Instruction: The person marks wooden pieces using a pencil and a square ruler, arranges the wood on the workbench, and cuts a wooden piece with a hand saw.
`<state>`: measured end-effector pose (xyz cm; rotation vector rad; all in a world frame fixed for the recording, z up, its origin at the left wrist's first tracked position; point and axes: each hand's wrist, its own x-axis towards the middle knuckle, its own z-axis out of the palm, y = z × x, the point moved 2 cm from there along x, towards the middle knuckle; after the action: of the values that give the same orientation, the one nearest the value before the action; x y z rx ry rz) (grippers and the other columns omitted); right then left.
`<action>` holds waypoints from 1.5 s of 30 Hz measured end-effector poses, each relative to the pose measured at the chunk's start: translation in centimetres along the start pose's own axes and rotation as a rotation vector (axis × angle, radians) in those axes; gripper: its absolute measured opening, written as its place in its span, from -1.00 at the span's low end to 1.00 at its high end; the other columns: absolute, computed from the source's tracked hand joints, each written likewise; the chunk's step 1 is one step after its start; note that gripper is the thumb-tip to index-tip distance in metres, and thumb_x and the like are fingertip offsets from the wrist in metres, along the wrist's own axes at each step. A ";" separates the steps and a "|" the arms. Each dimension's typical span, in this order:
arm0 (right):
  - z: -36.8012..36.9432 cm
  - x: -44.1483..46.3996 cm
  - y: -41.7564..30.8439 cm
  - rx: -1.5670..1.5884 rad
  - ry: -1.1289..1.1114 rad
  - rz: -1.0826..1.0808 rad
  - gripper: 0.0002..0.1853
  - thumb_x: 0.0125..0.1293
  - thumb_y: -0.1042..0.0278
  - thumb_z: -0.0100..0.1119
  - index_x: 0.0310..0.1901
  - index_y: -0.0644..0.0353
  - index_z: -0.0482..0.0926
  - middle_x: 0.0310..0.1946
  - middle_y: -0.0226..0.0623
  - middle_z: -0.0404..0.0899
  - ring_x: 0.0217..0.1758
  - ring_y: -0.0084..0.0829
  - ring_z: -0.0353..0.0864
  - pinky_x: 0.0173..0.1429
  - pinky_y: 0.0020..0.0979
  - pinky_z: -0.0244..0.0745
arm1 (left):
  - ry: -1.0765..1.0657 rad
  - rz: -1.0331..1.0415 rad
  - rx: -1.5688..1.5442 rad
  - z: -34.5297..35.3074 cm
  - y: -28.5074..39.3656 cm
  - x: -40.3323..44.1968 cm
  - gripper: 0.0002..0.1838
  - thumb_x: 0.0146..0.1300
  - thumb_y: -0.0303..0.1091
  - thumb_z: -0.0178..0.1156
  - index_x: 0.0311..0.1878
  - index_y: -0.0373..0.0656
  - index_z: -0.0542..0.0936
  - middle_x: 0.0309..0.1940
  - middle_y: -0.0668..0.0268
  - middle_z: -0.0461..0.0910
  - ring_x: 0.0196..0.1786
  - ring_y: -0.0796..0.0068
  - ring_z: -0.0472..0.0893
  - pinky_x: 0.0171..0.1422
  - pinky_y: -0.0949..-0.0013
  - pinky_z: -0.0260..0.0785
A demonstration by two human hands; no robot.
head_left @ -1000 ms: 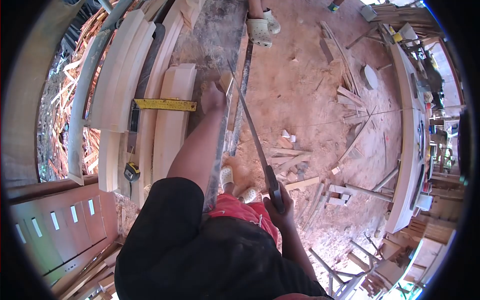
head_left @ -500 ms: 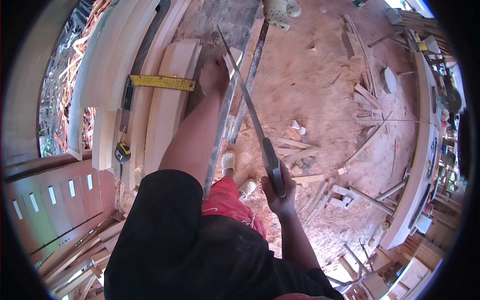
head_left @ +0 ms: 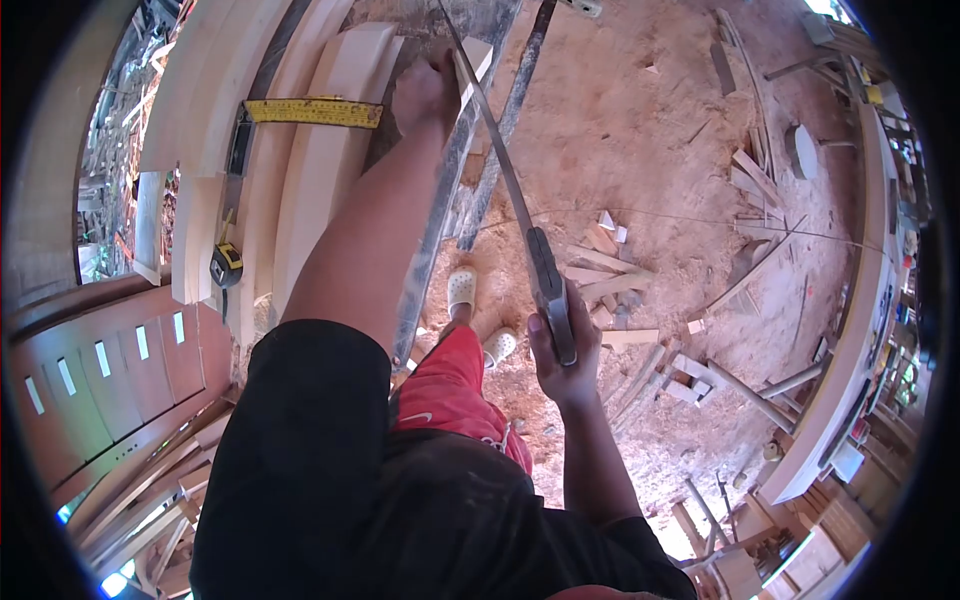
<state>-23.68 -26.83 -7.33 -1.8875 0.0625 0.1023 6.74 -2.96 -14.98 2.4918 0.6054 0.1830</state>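
Clasping the dark handle (head_left: 546, 270) of a long, slim, grey-bladed handsaw (head_left: 512, 190), the right hand (head_left: 566, 345) lies just off centre toward 4 o'clock, its grip wrapped around that handle. The blade runs up toward 12 o'clock, passing over or beside a pale rectangular wood block (head_left: 481, 58); contact is unclear. The left hand (head_left: 422, 95) is at the block's left side, toward 11 o'clock, fingers curled; whether that grip pinches the block cannot be told. A white swoosh mark (head_left: 413, 416) shows on the red cloth shorts (head_left: 445, 385) near 6 o'clock. A flat yellow ruler (head_left: 315, 112) with dark graduations crosses pale boards (head_left: 325, 170) toward 11 o'clock, its numerals illegible; a yellow-and-black tape measure (head_left: 227, 264) hangs at 9 o'clock, label unreadable. Compared with half a second ago, everything sits higher: the saw's tip now meets the top edge, and the pale perforated clogs (head_left: 582, 8) past 12 o'clock are mostly cut off.
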 end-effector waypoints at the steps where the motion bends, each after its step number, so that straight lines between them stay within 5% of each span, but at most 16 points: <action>1: 0.0 -0.1 -0.1 -0.005 -0.006 0.007 -0.35 0.45 0.39 0.37 0.49 0.43 0.40 -0.27 -0.10 0.80 -0.29 -0.38 0.84 -0.18 -0.35 0.69 | -0.001 0.009 -0.004 0.0 -0.1 0.0 -0.33 0.59 0.25 -0.02 -0.02 -0.23 0.77 -0.01 -0.11 0.79 0.14 -0.19 0.75 0.25 -0.17 0.58; 13: 0.1 -0.8 -1.3 -0.042 -0.030 0.077 -0.36 0.46 0.41 0.35 0.50 0.39 0.39 -0.32 -0.17 0.78 -0.32 -0.38 0.84 -0.19 -0.36 0.68 | -0.025 0.009 -0.036 0.2 -0.4 0.2 -0.36 0.60 0.25 -0.02 -0.02 -0.18 0.76 0.02 -0.09 0.78 0.17 -0.17 0.73 0.27 -0.16 0.56; 23: -2.1 -3.7 -2.0 -0.101 -0.078 0.086 -0.34 0.42 0.43 0.36 0.50 0.35 0.39 -0.19 -0.10 0.79 -0.19 -0.30 0.86 -0.09 -0.33 0.70 | -0.008 0.017 -0.027 0.2 -0.2 0.2 -0.38 0.60 0.24 0.00 -0.07 -0.17 0.75 -0.05 -0.08 0.79 0.07 -0.20 0.76 0.20 -0.18 0.56; 30: 0.7 4.7 -3.5 0.011 -0.058 0.123 -0.41 0.47 0.40 0.37 0.46 0.32 0.43 -0.25 -0.16 0.73 -0.26 -0.42 0.77 -0.18 -0.34 0.61 | -0.010 0.018 -0.032 0.2 0.1 0.3 -0.37 0.60 0.24 0.01 -0.09 -0.20 0.75 -0.07 -0.10 0.79 0.07 -0.21 0.75 0.20 -0.19 0.56; 40: -3.3 -4.3 -3.4 -0.062 -0.093 0.202 -0.42 0.41 0.44 0.33 0.44 0.29 0.46 -0.30 -0.23 0.72 -0.30 -0.47 0.76 -0.19 -0.41 0.60 | -0.017 0.005 -0.022 0.1 0.2 0.1 -0.40 0.60 0.22 0.00 -0.10 -0.19 0.71 -0.08 -0.09 0.78 0.07 -0.21 0.75 0.17 -0.21 0.55; 45: -0.9 1.9 -3.5 0.017 -0.098 0.108 -0.48 0.47 0.48 0.30 0.43 0.31 0.46 -0.30 -0.27 0.68 -0.32 -0.54 0.65 -0.20 -0.42 0.56 | -0.047 -0.025 0.012 0.3 0.2 0.6 -0.39 0.60 0.22 0.01 -0.06 -0.20 0.72 -0.04 -0.10 0.77 0.09 -0.21 0.74 0.20 -0.21 0.56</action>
<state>-21.42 -26.61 -3.88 -1.8588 0.0975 0.2673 7.44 -3.01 -15.13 2.4914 0.6198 0.1108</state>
